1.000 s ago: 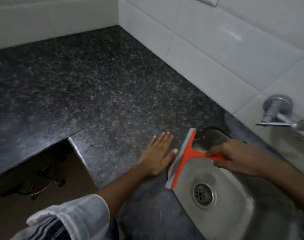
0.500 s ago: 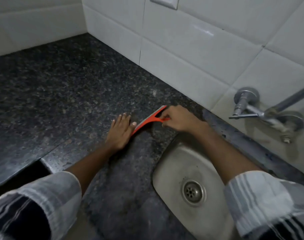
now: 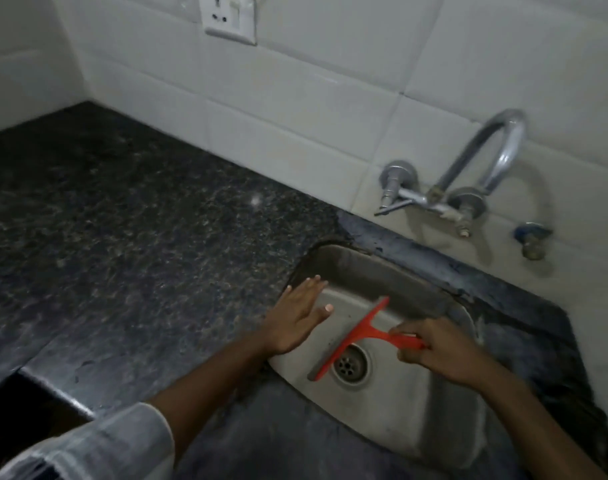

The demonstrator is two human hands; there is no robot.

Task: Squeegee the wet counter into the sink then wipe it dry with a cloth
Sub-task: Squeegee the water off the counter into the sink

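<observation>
squeegee (image 3: 351, 341) now off the counter (image 3: 140, 254), over the sink (image 3: 399, 427) drain, right hand (image 3: 437, 355) clenched on handle, left hand (image 3: 295, 313) flat-open at sink rim, stroke dumped, next pass or cloth

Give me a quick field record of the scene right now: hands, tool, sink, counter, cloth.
left hand: flat and open at the sink's left rim, holding nothing
right hand: closed on the squeegee handle
squeegee: orange, blade over the basin beside the drain
sink: steel
counter: dark granite, wetness hard to judge
faucet: wall-mounted, no water seen running
cloth: not in view
</observation>
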